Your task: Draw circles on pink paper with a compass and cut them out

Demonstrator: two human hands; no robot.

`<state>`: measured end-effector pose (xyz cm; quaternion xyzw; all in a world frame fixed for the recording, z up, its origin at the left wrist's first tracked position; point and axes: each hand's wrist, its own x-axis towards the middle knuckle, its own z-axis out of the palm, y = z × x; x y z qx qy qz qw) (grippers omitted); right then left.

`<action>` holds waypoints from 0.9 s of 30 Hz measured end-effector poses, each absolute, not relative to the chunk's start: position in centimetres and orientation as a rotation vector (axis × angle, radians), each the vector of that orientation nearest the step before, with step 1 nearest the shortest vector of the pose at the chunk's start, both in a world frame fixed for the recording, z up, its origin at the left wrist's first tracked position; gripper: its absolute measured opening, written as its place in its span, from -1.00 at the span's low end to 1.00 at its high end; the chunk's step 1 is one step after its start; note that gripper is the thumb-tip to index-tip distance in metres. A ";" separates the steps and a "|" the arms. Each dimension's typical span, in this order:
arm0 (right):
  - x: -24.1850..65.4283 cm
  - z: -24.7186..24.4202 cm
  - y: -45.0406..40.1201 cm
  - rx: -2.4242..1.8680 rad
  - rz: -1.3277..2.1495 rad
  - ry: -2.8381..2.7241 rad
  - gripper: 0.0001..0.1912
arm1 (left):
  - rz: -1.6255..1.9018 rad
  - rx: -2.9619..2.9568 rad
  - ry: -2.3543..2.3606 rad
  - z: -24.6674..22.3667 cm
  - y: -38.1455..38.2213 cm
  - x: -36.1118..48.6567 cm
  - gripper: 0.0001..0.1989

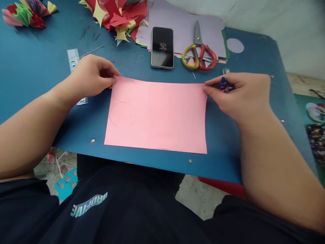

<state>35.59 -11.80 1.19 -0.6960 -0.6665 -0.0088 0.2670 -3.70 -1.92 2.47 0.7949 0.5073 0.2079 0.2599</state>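
Note:
A sheet of pink paper (pixel 159 117) is held by its two far corners above the near part of the blue table. Two circles are drawn in thin line at its left side, one below the other. My left hand (pixel 95 74) pinches the far left corner between thumb and fingers. At the far right corner my right hand (pixel 238 91) pinches the paper, and a blue-tipped pen or compass (pixel 223 83) is tucked in the same hand, mostly hidden by the fingers. Partly under my left forearm lies a clear stencil ruler (pixel 73 58).
On the blue table (pixel 142 162) a phone (pixel 162 47) and scissors (pixel 199 51) with yellow and red handles lie by stacked purple paper (pixel 182 20). Red and yellow paper scraps (pixel 119 15), a purple paper circle (pixel 235 45) and folded coloured paper pieces (pixel 26 13) lie farther back.

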 end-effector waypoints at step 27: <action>34.8 0.5 -11.0 -1.966 -0.111 -2.216 -0.83 | 0.419 2.561 1.453 1.9 -4.0 -2.4 -0.60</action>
